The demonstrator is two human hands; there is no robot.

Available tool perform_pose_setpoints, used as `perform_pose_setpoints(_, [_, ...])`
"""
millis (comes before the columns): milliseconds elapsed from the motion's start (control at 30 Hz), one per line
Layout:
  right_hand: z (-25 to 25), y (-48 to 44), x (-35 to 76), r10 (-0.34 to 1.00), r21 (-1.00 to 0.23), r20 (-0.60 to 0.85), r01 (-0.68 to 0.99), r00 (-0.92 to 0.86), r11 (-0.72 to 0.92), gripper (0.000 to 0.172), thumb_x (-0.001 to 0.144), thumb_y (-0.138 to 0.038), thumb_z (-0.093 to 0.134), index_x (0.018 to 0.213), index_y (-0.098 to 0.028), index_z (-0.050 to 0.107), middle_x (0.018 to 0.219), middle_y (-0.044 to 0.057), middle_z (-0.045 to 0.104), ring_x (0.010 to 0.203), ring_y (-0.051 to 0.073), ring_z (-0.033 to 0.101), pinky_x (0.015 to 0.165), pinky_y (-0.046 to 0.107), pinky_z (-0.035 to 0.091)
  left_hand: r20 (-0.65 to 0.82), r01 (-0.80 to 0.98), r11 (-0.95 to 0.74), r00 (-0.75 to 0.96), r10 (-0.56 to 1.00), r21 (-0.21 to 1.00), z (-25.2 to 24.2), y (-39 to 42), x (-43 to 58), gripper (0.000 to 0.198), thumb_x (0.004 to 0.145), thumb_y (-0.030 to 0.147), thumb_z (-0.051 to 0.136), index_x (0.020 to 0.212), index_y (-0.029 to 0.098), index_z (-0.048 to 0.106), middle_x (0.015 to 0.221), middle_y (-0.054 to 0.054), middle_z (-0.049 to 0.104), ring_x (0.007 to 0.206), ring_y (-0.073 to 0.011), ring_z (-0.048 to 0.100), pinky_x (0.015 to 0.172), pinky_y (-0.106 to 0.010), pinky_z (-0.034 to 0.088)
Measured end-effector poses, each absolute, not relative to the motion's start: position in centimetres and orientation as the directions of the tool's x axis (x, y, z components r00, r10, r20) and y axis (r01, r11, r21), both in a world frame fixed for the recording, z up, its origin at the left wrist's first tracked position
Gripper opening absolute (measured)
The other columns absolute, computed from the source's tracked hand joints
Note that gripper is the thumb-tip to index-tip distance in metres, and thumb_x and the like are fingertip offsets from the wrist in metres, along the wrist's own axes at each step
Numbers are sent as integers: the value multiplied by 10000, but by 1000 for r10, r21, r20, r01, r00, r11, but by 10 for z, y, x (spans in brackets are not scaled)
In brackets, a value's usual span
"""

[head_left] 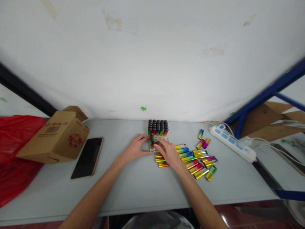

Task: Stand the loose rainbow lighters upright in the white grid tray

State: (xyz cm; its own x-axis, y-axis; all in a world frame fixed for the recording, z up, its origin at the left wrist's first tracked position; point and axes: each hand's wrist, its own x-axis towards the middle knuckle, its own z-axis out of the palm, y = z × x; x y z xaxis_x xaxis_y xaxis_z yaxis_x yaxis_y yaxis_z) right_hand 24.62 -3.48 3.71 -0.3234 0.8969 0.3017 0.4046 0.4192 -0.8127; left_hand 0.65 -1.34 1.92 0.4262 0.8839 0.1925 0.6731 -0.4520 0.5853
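Observation:
A small pale tray [165, 139] lies in the middle of the table, with a few upright black-topped lighters [152, 140] along its left side. My left hand [137, 147] spans that left side, thumb and fingers apart and touching the tray's edge. My right hand [168, 152] is closed in a pinch on a lighter [157, 142] over the tray; only its dark end shows. Behind the tray stands a block of upright lighters [158, 127] in tight rows. Loose shiny lighters [187, 156] in gold, blue, green and red lie beside and partly under my right hand.
A white power strip [233, 143] with cables lies at the right. To the left are a dark phone [87, 158], a cardboard box [54, 136] and a red plastic bag [19, 156]. Blue metal framing [262, 89] rises at the right; the wall [152, 63] closes off the back.

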Motion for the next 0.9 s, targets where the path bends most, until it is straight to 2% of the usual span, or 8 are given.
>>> perform_pose_setpoints(233, [45,-30,243,845,-629,305,573,-439,525,254,1125,-461,632,1062,-245,750,994,94,807,858,242,745,810,339,555,210,666,-471,437,875,579,16,-10,5,575,820,609,908,1218,216,774,1160,-97,725,1118,-333,667,1020,-454,566])
perform_pose_setpoints(367, [50,-28,245,798,-579,275,570,-536,582,206,1135,-432,630,1147,-260,743,1006,63,820,879,220,764,783,296,524,216,659,-480,444,870,579,14,-8,3,570,843,652,874,1188,210,772,1178,-104,731,1131,-333,670,1048,-459,560])
perform_pose_setpoints(467, [48,-30,238,861,-512,255,694,-440,506,280,1105,-520,658,1120,-265,774,903,69,818,774,229,750,688,292,478,214,656,-480,446,869,582,12,-7,1,575,862,687,841,1165,202,772,1172,-111,730,1138,-338,674,1049,-465,559])
perform_pose_setpoints(567, [45,-32,229,920,-457,251,801,-303,388,399,1040,-630,707,939,-252,789,773,81,788,664,231,704,616,301,412,211,651,-483,453,866,585,12,-6,1,563,865,695,833,1152,214,778,1156,-103,730,1129,-335,675,1044,-469,560])
perform_pose_setpoints(633, [47,-33,231,923,-469,264,799,-279,376,453,1012,-673,724,846,-254,772,748,71,780,651,221,690,608,301,395,216,648,-485,452,865,587,13,-5,0,568,856,696,840,1167,226,779,1152,-94,731,1106,-327,676,1033,-465,566])
perform_pose_setpoints(733, [56,-35,256,935,-531,275,775,-226,343,466,1046,-681,669,864,-264,770,714,39,757,649,214,679,627,303,409,223,651,-484,444,868,585,13,-5,0,609,839,704,853,1201,220,777,1153,-94,730,1078,-323,679,1021,-460,574])
perform_pose_setpoints(833, [61,-42,311,952,-586,271,760,-142,281,409,1123,-572,573,951,-256,768,747,36,754,684,224,694,693,326,468,223,655,-483,442,869,582,13,-5,0,652,829,712,858,1234,208,775,1151,-99,731,1080,-333,682,1020,-466,577])
perform_pose_setpoints(900, [58,-49,359,951,-592,298,765,-85,254,336,1109,-486,579,981,-237,764,871,76,786,789,254,728,784,368,529,223,656,-484,443,868,579,12,-5,0,659,831,717,854,1245,211,772,1156,-98,730,1090,-333,683,1026,-466,577])
